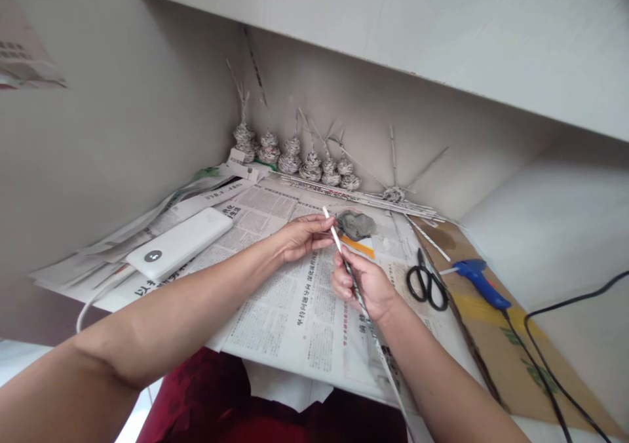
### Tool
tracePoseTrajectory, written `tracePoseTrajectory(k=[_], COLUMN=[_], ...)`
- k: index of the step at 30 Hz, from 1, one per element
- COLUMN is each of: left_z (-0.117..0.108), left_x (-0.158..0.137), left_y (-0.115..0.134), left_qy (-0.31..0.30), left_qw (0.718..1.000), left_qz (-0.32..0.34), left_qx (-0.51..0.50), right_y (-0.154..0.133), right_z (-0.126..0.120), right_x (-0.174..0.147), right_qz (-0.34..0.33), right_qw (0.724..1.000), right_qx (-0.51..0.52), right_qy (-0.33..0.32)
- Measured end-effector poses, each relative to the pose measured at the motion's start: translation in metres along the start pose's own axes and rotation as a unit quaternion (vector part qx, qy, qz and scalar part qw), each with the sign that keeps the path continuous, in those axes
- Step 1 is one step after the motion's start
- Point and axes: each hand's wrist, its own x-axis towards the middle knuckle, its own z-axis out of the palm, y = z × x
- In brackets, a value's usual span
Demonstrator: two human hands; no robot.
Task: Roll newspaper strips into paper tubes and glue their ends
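Observation:
A long thin rolled newspaper tube point(356, 282) with a white tip slants across the middle of the view. My right hand point(363, 284) is closed around it just below the white part, the lower length running down past my forearm. My left hand point(307, 238) has its fingertips at the tube's upper end, pinching it near the tip. Beneath both hands lie printed newspaper sheets point(275, 318). Just beyond the fingers sit a crumpled grey cloth point(358, 225) and a flat orange strip point(358, 246).
Several gourd-shaped woven paper pieces point(289, 156) line the back wall, beside a pile of paper tubes point(363, 199) and a small woven base point(393, 194). Black scissors point(426, 282) and a corded blue glue gun point(484, 282) are on the right; a white power bank point(179, 243) lies left.

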Motion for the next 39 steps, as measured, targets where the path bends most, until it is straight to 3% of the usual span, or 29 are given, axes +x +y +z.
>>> tracePoseTrajectory(k=[4,6,10,17,23,31,39], left_z=[-0.001,-0.002,-0.002,0.000,-0.002,-0.007,-0.011], left_x=[0.001,0.002,0.004,0.002,0.002,0.008,0.009], left_y=[0.000,0.001,0.002,0.004,0.004,0.010,0.011], left_qy=[0.002,0.017,0.034,0.013,-0.014,0.051,0.039], left_qw=[1.000,1.000,0.999,0.999,0.999,0.997,0.997], left_qz=[0.007,0.015,0.028,0.023,0.017,0.045,0.052], left_qx=[-0.002,-0.004,-0.010,-0.018,-0.023,-0.046,-0.051], right_y=[0.000,0.000,0.001,0.000,0.000,-0.003,-0.005], right_z=[0.001,0.002,0.004,0.001,-0.001,0.004,0.007], right_x=[-0.001,-0.001,-0.002,0.000,0.000,-0.004,-0.004], right_qz=[0.011,-0.025,-0.103,-0.047,-0.003,-0.038,-0.007], right_qw=[1.000,0.994,0.953,0.989,1.000,0.985,0.991], right_qx=[-0.004,-0.096,-0.253,-0.124,-0.003,-0.150,-0.116], right_qy=[-0.004,0.045,0.131,0.059,-0.016,0.069,0.070])
